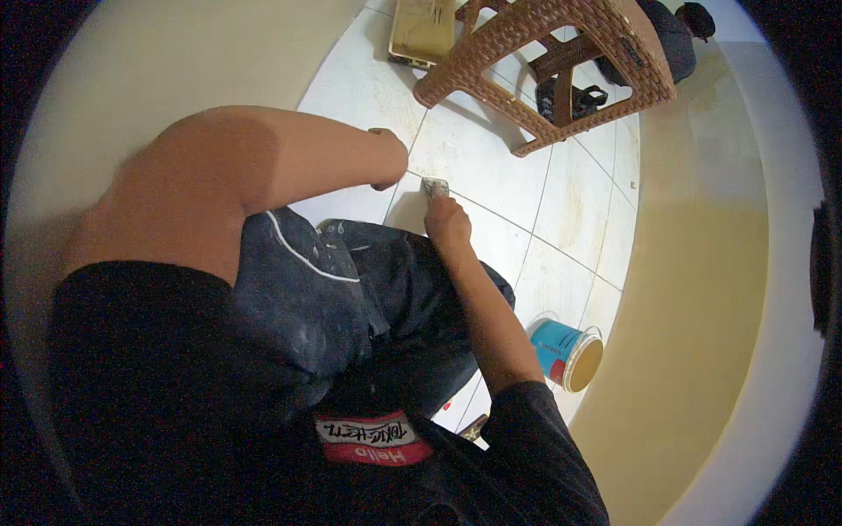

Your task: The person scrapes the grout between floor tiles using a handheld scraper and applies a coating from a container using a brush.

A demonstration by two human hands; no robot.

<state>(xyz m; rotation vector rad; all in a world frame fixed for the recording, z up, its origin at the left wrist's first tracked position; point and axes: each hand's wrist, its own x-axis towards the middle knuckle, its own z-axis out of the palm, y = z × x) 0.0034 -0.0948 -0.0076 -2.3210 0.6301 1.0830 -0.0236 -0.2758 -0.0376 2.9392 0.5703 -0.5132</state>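
My right hand [449,224] is closed around a short tool that looks like a paint-stained scraper [435,187], its mottled grey end down at the white tiled floor [491,180]. To the left of it, my left hand [391,159] hangs bent at the wrist beyond my knee. Its fingers look curled in, and whatever they may hold is hidden behind the hand. My dark trousers [395,263] carry pale paint spots.
A brown woven-pattern plastic stool [544,61] stands ahead, beside a paint-smeared tray [423,31]. A black plastic bag [570,101] shows through the stool's legs. To the right, a blue paint bucket [554,346] lies tilted by the yellowish wall [693,324].
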